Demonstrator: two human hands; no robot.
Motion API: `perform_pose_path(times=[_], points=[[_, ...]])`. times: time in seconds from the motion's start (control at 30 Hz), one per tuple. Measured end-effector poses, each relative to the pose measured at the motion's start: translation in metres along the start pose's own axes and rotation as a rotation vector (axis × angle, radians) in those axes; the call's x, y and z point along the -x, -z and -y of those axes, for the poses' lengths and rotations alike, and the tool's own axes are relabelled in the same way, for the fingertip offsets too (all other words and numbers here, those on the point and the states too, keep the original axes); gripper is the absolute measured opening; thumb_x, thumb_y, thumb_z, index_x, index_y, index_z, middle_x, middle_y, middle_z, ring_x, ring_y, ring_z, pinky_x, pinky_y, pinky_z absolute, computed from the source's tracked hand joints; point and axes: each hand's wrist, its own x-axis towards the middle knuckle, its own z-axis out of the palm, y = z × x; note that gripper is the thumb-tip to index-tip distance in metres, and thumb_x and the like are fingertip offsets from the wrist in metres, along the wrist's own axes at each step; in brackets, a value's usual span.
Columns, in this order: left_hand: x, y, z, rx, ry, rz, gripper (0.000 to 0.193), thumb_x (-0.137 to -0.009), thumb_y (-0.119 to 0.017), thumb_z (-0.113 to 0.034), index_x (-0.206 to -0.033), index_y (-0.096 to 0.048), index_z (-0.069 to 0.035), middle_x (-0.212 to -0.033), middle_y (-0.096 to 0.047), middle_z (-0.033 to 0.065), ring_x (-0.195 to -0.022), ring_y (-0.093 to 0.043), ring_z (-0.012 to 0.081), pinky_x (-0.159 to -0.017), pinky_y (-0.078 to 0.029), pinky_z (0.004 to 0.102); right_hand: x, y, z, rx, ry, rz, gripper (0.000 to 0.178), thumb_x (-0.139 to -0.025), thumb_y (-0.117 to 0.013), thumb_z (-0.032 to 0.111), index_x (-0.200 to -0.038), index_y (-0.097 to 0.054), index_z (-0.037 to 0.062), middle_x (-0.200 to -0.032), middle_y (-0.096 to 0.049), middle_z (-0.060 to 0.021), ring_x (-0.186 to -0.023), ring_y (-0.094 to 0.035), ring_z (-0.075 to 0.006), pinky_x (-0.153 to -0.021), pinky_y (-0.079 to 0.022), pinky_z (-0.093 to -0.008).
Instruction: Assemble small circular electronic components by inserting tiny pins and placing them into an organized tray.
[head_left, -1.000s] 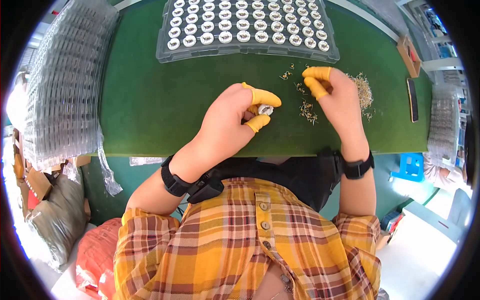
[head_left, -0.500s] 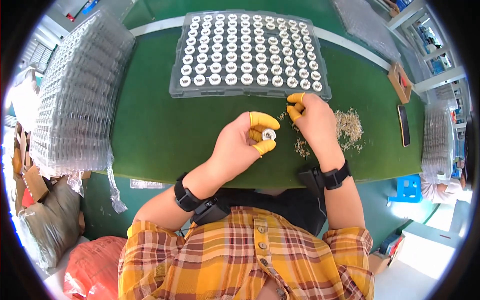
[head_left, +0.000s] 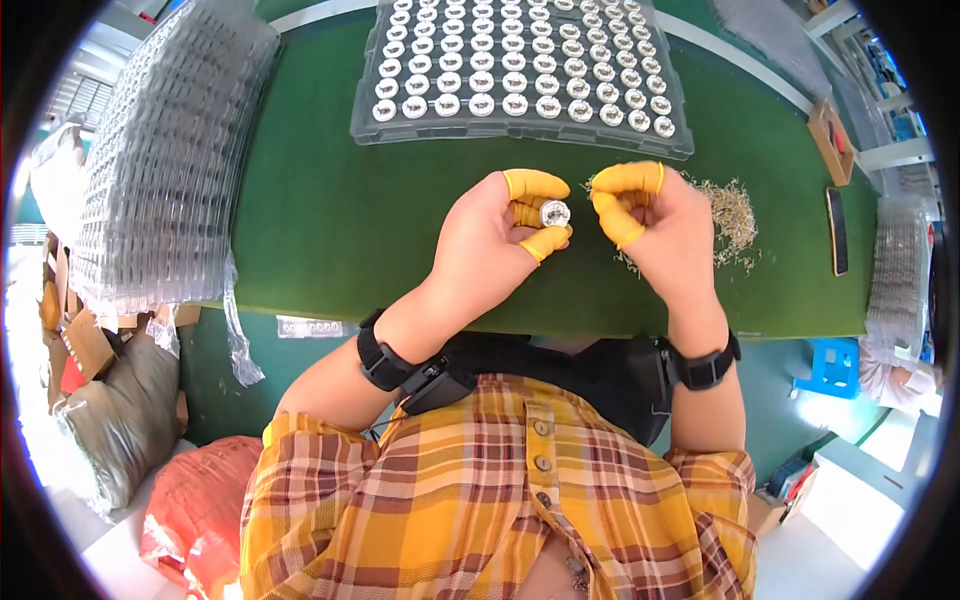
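Note:
Yellow finger cots cover several fingertips on both hands. Between thumb and fingers, my left hand [head_left: 487, 232] grips a small round white part [head_left: 555, 214] with a dark, metallic-looking middle. Just to its right, my right hand [head_left: 668, 215] has its thumb and forefinger drawn together in a pinch; whatever is between the tips is too small to make out. Beyond the hands lies a clear plastic tray [head_left: 440, 131] filled with rows of similar round white parts. A heap of tiny wire-legged components [head_left: 735, 215] spreads on the green table beside and partly behind my right hand.
A tall stack of clear plastic trays [head_left: 165, 170] stands on the table's left side. At the right are a phone [head_left: 837, 232] and a small open wooden box [head_left: 831, 143]. A blue stool [head_left: 830, 367] and a red bag [head_left: 200, 510] are on the floor.
My right hand has come away from the near edge of the tray and the small components, back toward the round part. My left hand still holds that part. The whole view has shifted slightly.

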Motion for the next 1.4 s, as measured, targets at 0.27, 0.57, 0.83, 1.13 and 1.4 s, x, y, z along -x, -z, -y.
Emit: perform_pose_path(times=[0.27, 0.57, 0.83, 1.13, 1.4], points=[[0.005, -0.003, 0.003, 0.021, -0.077, 0.010, 0.036, -0.078, -0.066, 0.012, -0.109, -0.050, 0.002, -0.105, -0.056, 0.0072, -0.093, -0.060, 0.0135, -0.081, -0.053, 0.0255, 0.029, -0.018, -0.002, 0.117, 0.334, -0.140, 0.018, -0.075, -0.070, -0.004, -0.091, -0.068, 0.0039, -0.086, -0.066, -0.0063, -0.068, -0.061, -0.0100, -0.056, -0.049, -0.0210], [0.006, -0.004, 0.002, -0.064, -0.073, 0.011, 0.034, -0.077, -0.067, 0.011, -0.106, -0.050, 0.002, -0.100, -0.057, 0.0069, -0.090, -0.061, 0.0121, -0.080, -0.053, 0.0243, 0.031, -0.019, -0.004, 0.272, 0.451, -0.190, 0.020, -0.070, -0.072, -0.005, -0.087, -0.067, 0.0043, -0.085, -0.066, -0.0087, -0.067, -0.063, -0.0175, -0.055, -0.051, -0.0252], [0.006, -0.003, 0.005, -0.143, -0.094, 0.022, 0.034, -0.077, -0.068, 0.011, -0.105, -0.050, 0.002, -0.100, -0.057, 0.0075, -0.089, -0.061, 0.0122, -0.076, -0.055, 0.0245, 0.032, -0.019, -0.002, 0.314, 0.457, -0.197, 0.019, -0.069, -0.073, -0.004, -0.086, -0.066, 0.0037, -0.082, -0.066, -0.0095, -0.065, -0.063, -0.0201, -0.054, -0.050, -0.0270], [0.005, -0.005, 0.005, -0.172, -0.100, 0.034, 0.035, -0.077, -0.069, 0.010, -0.104, -0.049, 0.003, -0.099, -0.057, 0.0083, -0.087, -0.061, 0.0126, -0.074, -0.055, 0.0242, 0.034, -0.019, -0.003, 0.348, 0.510, -0.220, 0.019, -0.069, -0.073, -0.004, -0.085, -0.065, 0.0032, -0.081, -0.065, -0.0099, -0.064, -0.062, -0.0206, -0.053, -0.050, -0.0280], [0.005, -0.005, 0.006, -0.195, -0.104, 0.031, 0.035, -0.076, -0.069, 0.010, -0.104, -0.050, 0.003, -0.099, -0.058, 0.0084, -0.087, -0.062, 0.0127, -0.074, -0.055, 0.0240, 0.034, -0.019, -0.003, 0.344, 0.493, -0.214, 0.020, -0.069, -0.073, -0.004, -0.085, -0.065, 0.0035, -0.081, -0.064, -0.0096, -0.065, -0.062, -0.0214, -0.054, -0.050, -0.0289]])
